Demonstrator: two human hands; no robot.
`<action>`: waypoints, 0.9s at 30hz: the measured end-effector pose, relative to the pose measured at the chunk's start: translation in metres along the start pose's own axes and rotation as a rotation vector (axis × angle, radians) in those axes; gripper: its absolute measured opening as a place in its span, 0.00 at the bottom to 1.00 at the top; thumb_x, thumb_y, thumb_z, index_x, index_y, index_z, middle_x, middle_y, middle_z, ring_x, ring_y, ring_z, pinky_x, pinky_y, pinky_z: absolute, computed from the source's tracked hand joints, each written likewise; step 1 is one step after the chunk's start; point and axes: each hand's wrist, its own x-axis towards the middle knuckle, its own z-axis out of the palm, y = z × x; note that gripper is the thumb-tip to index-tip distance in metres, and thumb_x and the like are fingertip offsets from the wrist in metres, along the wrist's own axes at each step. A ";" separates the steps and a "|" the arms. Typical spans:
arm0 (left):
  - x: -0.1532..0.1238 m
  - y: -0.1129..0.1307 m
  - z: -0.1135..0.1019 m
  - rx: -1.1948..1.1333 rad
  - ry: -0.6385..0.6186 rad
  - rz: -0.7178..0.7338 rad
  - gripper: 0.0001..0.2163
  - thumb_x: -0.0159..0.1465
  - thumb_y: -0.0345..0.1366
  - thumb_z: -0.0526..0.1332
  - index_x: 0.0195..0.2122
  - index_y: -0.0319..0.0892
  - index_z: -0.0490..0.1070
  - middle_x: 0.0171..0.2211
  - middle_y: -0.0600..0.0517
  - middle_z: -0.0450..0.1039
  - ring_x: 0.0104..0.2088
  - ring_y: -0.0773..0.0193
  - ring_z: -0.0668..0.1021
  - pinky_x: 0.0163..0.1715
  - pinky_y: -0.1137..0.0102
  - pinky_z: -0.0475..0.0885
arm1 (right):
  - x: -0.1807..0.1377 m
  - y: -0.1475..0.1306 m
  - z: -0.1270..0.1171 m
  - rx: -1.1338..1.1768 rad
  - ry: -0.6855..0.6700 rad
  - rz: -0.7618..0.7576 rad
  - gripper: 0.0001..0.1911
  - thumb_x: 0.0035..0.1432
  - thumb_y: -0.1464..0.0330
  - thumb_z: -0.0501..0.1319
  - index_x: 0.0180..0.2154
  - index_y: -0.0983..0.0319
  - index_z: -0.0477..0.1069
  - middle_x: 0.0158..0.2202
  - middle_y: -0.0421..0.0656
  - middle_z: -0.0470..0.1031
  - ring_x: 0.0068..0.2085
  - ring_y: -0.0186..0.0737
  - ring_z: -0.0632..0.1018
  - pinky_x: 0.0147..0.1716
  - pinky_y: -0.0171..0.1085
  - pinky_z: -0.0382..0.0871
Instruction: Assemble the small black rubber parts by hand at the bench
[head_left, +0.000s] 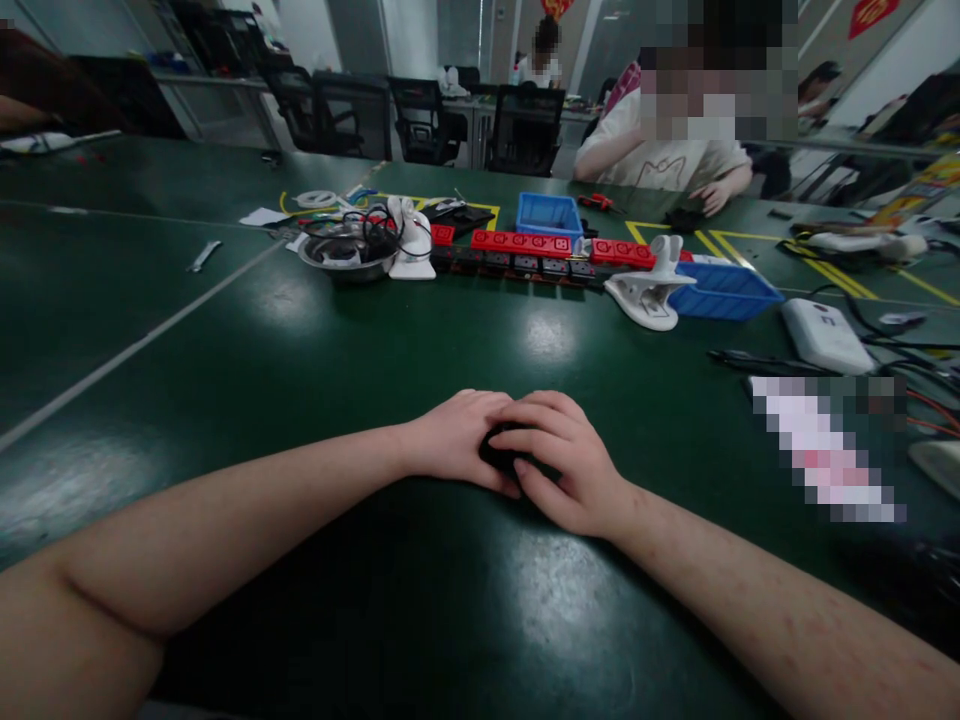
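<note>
Both of my hands rest together on the dark green table (315,360) in front of me. My left hand (457,438) is curled, its fingers folded inward. My right hand (566,455) lies partly over it, fingers bent. Between the two hands a small dark thing (501,452) shows, too hidden to name. Both forearms lie flat on the table.
Farther back stand a metal bowl with cables (346,250), a white clip-like device (414,240), red and black power strips (525,245), two blue bins (550,214) (720,290), a white clamp (649,290) and a white box (825,335). A person (667,150) sits across the table.
</note>
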 end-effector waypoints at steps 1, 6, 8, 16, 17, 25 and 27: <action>0.000 0.002 0.000 -0.006 0.007 -0.022 0.22 0.49 0.47 0.65 0.39 0.40 0.65 0.37 0.51 0.67 0.39 0.57 0.71 0.40 0.65 0.65 | 0.000 0.000 0.000 -0.008 0.022 0.035 0.11 0.53 0.72 0.53 0.39 0.62 0.68 0.42 0.46 0.71 0.44 0.44 0.69 0.45 0.46 0.63; 0.001 0.006 0.001 0.030 0.043 -0.088 0.24 0.47 0.49 0.66 0.38 0.38 0.63 0.35 0.50 0.67 0.37 0.56 0.71 0.39 0.64 0.66 | -0.001 0.004 0.005 -0.072 0.029 0.198 0.14 0.55 0.61 0.56 0.39 0.65 0.65 0.37 0.48 0.69 0.40 0.45 0.69 0.40 0.45 0.63; 0.002 0.006 0.001 0.032 0.046 -0.091 0.18 0.49 0.45 0.65 0.34 0.39 0.63 0.32 0.51 0.66 0.35 0.58 0.71 0.36 0.65 0.67 | -0.001 0.006 0.006 -0.095 -0.009 0.228 0.13 0.55 0.61 0.56 0.37 0.65 0.65 0.35 0.47 0.69 0.38 0.45 0.68 0.39 0.44 0.63; 0.002 0.002 -0.001 0.007 0.017 -0.065 0.11 0.47 0.37 0.63 0.29 0.40 0.64 0.29 0.53 0.65 0.31 0.60 0.70 0.31 0.68 0.65 | 0.001 0.004 0.002 -0.099 -0.036 0.186 0.10 0.54 0.68 0.56 0.38 0.65 0.69 0.36 0.47 0.69 0.37 0.43 0.68 0.37 0.43 0.64; 0.002 0.002 -0.001 0.005 0.018 -0.055 0.11 0.47 0.36 0.63 0.30 0.39 0.64 0.29 0.53 0.65 0.31 0.60 0.70 0.32 0.68 0.65 | 0.002 0.004 0.002 -0.091 -0.035 0.169 0.10 0.54 0.69 0.56 0.39 0.65 0.69 0.36 0.48 0.70 0.37 0.43 0.68 0.37 0.43 0.64; 0.004 -0.005 -0.002 -0.068 -0.032 0.048 0.07 0.48 0.33 0.62 0.28 0.40 0.65 0.29 0.55 0.65 0.33 0.62 0.70 0.35 0.69 0.64 | 0.003 0.005 -0.001 0.022 -0.026 -0.031 0.14 0.50 0.77 0.51 0.37 0.61 0.71 0.41 0.44 0.74 0.40 0.41 0.71 0.41 0.44 0.66; 0.004 -0.006 -0.002 -0.054 -0.045 0.074 0.06 0.48 0.33 0.62 0.26 0.40 0.65 0.29 0.55 0.65 0.33 0.62 0.70 0.36 0.69 0.63 | 0.003 0.006 -0.001 0.038 -0.038 -0.042 0.14 0.50 0.78 0.51 0.35 0.62 0.71 0.41 0.44 0.75 0.40 0.42 0.72 0.43 0.45 0.66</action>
